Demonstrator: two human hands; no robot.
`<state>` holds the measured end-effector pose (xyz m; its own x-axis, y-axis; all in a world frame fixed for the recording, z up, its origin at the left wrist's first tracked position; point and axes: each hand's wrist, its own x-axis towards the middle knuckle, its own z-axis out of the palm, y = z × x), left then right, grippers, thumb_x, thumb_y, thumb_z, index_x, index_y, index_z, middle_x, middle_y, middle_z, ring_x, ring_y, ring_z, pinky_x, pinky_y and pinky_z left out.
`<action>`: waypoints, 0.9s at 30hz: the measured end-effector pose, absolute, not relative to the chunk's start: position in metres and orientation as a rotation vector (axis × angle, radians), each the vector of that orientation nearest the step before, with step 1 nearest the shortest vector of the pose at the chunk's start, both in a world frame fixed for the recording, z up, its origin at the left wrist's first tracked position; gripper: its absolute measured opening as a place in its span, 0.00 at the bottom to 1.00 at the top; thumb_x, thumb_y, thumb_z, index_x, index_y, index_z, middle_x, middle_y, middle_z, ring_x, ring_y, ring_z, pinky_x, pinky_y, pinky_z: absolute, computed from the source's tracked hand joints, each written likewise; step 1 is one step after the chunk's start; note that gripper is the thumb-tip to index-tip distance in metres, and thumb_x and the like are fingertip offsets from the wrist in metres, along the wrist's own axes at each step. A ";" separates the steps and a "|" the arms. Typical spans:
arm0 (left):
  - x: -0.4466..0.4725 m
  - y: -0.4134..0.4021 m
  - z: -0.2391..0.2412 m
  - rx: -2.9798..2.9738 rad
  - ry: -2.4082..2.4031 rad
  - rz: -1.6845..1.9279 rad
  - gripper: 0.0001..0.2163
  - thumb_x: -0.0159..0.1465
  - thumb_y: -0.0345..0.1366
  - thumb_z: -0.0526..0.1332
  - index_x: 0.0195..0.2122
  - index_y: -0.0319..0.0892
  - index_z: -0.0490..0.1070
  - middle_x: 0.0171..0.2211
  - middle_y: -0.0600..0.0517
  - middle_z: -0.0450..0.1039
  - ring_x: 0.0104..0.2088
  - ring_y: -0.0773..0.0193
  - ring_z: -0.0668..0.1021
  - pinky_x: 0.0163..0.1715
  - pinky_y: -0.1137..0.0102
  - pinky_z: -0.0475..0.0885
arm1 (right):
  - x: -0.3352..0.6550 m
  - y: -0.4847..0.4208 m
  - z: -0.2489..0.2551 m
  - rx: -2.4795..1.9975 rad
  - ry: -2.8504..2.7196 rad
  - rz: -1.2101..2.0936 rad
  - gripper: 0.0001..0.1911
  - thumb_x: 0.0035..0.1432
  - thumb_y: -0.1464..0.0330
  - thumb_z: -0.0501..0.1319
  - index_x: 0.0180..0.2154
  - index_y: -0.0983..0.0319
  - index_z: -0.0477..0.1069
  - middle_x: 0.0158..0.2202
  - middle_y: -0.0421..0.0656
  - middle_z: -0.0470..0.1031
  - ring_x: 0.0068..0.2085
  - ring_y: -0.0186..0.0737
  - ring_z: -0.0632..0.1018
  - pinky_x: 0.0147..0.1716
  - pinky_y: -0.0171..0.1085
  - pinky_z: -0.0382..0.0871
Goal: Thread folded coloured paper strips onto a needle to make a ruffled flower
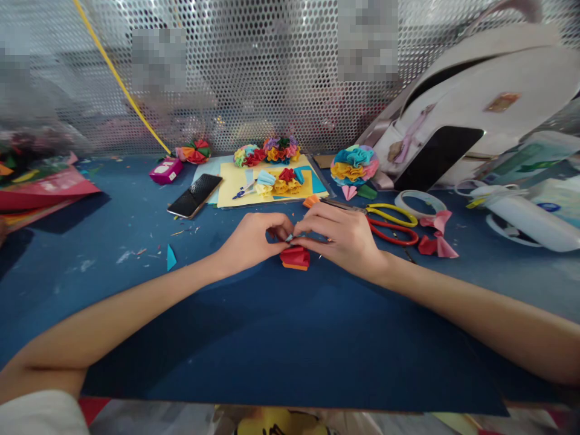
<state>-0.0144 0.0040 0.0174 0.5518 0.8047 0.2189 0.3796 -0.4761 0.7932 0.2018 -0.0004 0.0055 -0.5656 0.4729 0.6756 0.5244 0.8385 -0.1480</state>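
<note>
A dark blue counter (90,241) runs the full width of the scene, with a deeper blue sheet (290,338) laid over its near edge. A silver-grey perforated metal panel (254,72) stands behind it as a back wall, and blurred shapes show through its holes. A yellow cord (118,78) slants down across the panel's left side toward the counter. Soft, even light falls on the surface and casts only faint shadows.

Matt folded red paper (295,257) lies on a smooth matt blue table (290,338) before perforated metal mesh (254,72).
</note>
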 end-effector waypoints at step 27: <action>-0.018 0.006 0.017 2.013 0.932 0.736 0.05 0.57 0.25 0.66 0.34 0.39 0.74 0.29 0.55 0.75 0.30 0.69 0.76 0.34 0.74 0.71 | 0.202 0.003 -0.002 -0.802 -2.218 0.388 0.03 0.65 0.69 0.64 0.38 0.59 0.78 0.34 0.40 0.74 0.32 0.34 0.74 0.30 0.34 0.64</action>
<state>-0.0183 0.0064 0.0173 0.5631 0.8083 0.1719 0.3547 -0.4243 0.8332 0.2021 0.0028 -0.0023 -0.5361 0.6497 0.5390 0.4280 0.7595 -0.4899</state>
